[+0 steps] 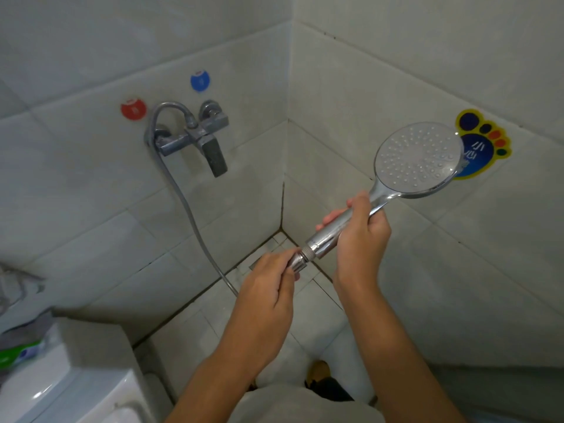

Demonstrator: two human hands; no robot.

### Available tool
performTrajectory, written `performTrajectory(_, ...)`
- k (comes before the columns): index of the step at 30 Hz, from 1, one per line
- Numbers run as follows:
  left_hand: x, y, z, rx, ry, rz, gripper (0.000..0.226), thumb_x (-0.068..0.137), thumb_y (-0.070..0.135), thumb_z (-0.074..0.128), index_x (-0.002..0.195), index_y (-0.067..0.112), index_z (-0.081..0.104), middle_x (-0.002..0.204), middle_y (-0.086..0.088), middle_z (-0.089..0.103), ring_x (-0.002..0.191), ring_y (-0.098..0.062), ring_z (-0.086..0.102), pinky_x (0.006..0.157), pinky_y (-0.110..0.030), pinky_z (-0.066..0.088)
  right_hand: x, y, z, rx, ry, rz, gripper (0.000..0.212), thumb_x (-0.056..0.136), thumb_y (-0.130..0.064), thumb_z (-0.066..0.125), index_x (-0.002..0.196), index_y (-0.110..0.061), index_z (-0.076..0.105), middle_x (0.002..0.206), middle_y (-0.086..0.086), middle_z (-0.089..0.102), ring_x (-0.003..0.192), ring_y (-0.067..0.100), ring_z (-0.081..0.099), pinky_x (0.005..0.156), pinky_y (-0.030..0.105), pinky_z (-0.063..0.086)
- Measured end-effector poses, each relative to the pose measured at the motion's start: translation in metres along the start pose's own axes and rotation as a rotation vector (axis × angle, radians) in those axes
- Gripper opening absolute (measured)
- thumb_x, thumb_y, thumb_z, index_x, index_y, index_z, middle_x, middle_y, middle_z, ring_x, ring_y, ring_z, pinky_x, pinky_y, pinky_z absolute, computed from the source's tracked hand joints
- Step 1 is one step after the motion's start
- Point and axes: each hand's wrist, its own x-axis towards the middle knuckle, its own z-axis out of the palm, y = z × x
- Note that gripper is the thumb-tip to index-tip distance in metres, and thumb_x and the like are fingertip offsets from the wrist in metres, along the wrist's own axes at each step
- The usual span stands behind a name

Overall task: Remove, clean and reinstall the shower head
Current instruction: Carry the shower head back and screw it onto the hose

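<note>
The round chrome shower head (pixel 418 160) is held out over the corner, right hand (pixel 360 233) gripping its handle, left hand (pixel 268 279) pinching the hose's chrome nut (pixel 297 262). Thread shows between them; whether unscrewing or refitting, I can't say.

left hand (pixel 268 285): fingers pinched round a chrome fitting, forearm raised | right hand (pixel 363 236): curled in a grip, forearm raised

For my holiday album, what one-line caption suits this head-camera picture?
Right hand grips the chrome shower head while the left hand pinches the hose nut at its threaded end.
</note>
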Motion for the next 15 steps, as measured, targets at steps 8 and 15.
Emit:
performTrajectory(8, 0.0, -0.008, -0.005, 0.018, -0.001, -0.011, 0.038, 0.101, 0.023, 0.036, 0.13, 0.046, 0.045, 0.1, 0.017, 0.057, 0.095, 0.006, 0.051, 0.074, -0.007, 0.04, -0.006, 0.005, 0.005, -0.023, 0.011, 0.019, 0.023, 0.1, -0.026, 0.046, 0.086, -0.01, 0.052, 0.054, 0.005, 0.061, 0.051, 0.023, 0.064, 0.057, 0.036, 0.055)
performTrajectory(15, 0.006, -0.009, -0.002, -0.078, 0.028, -0.056, 0.02, 0.098, 0.032, 0.043, 0.118, 0.032, 0.047, 0.089, 0.015, 0.063, 0.067, 0.001, 0.055, 0.056, -0.013, 0.041, -0.005, 0.005, 0.004, -0.052, 0.028, 0.024, 0.023, 0.101, -0.028, 0.044, 0.088, -0.011, 0.052, 0.056, 0.004, 0.063, 0.052, 0.022, 0.065, 0.055, 0.034, 0.054)
